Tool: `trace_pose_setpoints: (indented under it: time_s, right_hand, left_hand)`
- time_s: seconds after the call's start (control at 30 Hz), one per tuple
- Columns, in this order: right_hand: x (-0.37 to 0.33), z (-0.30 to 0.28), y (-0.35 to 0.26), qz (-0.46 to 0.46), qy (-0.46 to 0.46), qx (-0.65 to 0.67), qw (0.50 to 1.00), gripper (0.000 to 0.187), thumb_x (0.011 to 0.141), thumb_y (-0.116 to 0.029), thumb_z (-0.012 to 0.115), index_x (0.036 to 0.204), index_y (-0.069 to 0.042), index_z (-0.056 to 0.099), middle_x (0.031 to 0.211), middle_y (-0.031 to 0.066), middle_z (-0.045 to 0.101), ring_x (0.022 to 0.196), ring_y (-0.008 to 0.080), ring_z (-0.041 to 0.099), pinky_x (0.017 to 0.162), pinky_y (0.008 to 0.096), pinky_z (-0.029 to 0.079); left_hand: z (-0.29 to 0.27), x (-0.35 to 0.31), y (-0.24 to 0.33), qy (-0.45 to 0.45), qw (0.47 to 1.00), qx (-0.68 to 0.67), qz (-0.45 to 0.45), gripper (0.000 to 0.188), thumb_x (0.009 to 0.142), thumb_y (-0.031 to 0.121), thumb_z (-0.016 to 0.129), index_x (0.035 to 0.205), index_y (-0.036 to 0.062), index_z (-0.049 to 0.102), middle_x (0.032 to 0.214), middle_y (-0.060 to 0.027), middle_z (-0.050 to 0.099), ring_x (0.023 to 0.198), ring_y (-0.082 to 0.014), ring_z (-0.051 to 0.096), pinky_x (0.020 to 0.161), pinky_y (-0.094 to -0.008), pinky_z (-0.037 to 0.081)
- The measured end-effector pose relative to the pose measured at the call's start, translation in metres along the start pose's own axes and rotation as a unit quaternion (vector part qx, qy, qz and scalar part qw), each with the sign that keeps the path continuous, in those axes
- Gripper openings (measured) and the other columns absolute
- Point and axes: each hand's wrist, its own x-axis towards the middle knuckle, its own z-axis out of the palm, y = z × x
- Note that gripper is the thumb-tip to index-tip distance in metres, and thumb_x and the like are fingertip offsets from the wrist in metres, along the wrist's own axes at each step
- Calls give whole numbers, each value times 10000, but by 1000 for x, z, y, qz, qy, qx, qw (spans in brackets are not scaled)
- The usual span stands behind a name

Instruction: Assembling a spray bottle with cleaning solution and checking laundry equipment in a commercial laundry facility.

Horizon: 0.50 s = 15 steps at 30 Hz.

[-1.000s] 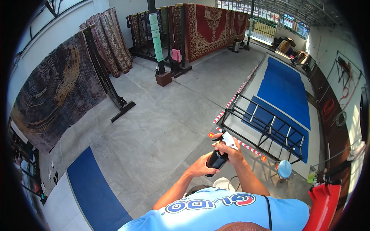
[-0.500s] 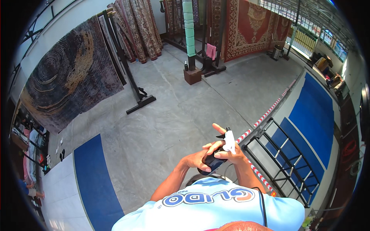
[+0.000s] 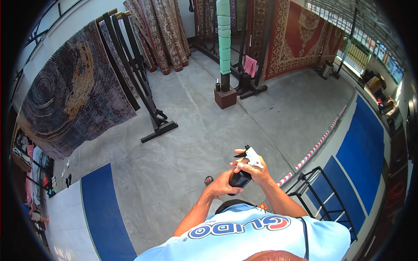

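A dark spray bottle (image 3: 240, 179) with a white trigger head is held tilted in front of my body. My left hand (image 3: 221, 184) is closed around the lower part of the bottle. Higher up, my right hand (image 3: 257, 172) grips it by the neck, just under the white spray head (image 3: 253, 157). Part of the bottle is hidden behind my fingers. Below my left forearm's side, a sandalled foot (image 3: 209, 179) shows on the grey floor.
A dark patterned rug (image 3: 65, 95) hangs on a black rack (image 3: 159, 130) at the left. Ahead stands a green-wrapped post (image 3: 224, 39) on a brown block; red rugs (image 3: 296, 39) hang beyond. At right are striped tape (image 3: 320, 143), a black metal frame (image 3: 322, 187) and blue mats (image 3: 357, 143).
Both hands and the spray bottle have shifted slightly left. My right fingers have drawn in around the bottle's neck. The view has moved, and a foot now shows.
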Motion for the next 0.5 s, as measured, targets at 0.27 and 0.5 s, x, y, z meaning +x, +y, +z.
trace_pose_setpoints:
  time_s: [0.27,0.5]
  right_hand:
    - [180,-30,6,12,10,-31,999,546,921,-187,756,1378,17,539,1119,145,729,1068,213,701,953,365,551]
    - [351,-59,25,-43,62,-88,993,417,904,-71,707,1294,51,623,1352,227,655,1253,321,657,1064,437,528]
  left_hand:
    - [-171,134,19,-113,992,41,43,789,717,249,910,1371,-14,556,1145,-59,630,1033,-172,589,899,-337,501]
    - [-311,234,16,-52,987,129,82,902,807,372,897,1503,-3,463,1392,-133,621,1285,-264,597,1032,-391,504]
